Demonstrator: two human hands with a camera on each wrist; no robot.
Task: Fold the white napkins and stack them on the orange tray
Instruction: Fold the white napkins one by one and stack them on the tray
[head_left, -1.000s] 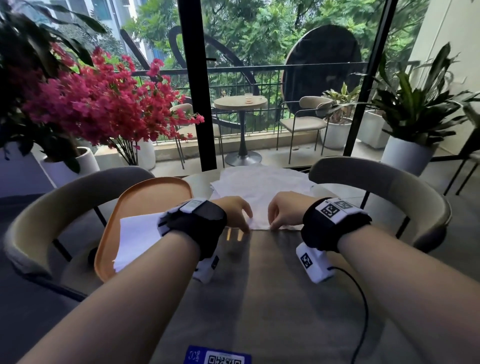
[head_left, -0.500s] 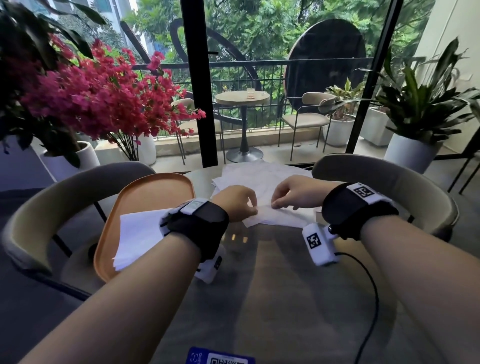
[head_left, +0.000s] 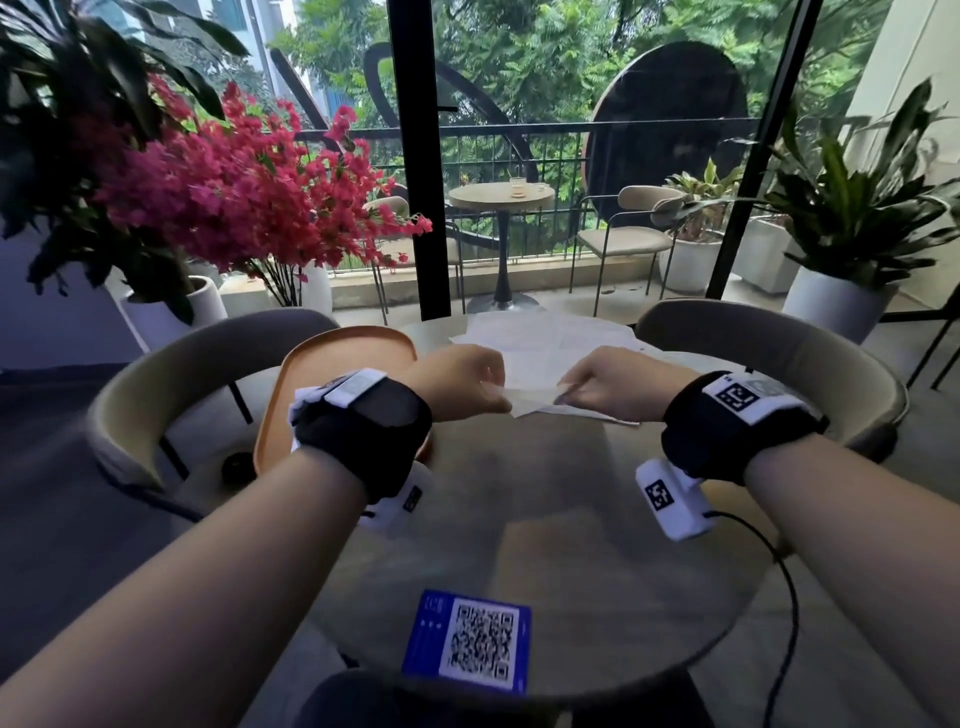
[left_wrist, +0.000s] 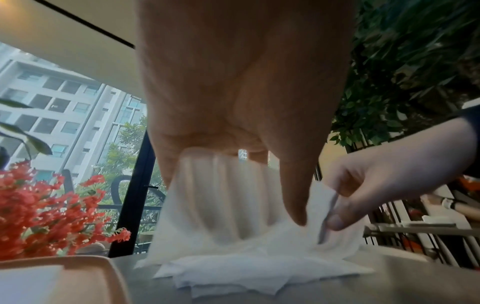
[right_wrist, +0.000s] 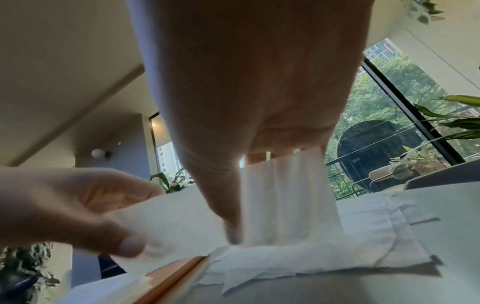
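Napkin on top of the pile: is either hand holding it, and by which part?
Both. The left hand and right hand each pinch the top napkin at its near edge, lifting it off the pile.

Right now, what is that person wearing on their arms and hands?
Both forearms are bare, with no sleeves or gloves. Each wrist carries a wide black band: the left band has a white block on top, the right band a white plate with a black square code. A white camera box with a code hangs under the right wrist, trailing a black cable.

left hand (head_left: 457, 382), right hand (head_left: 618, 384) — fingers (left_wrist: 296, 197) pinching
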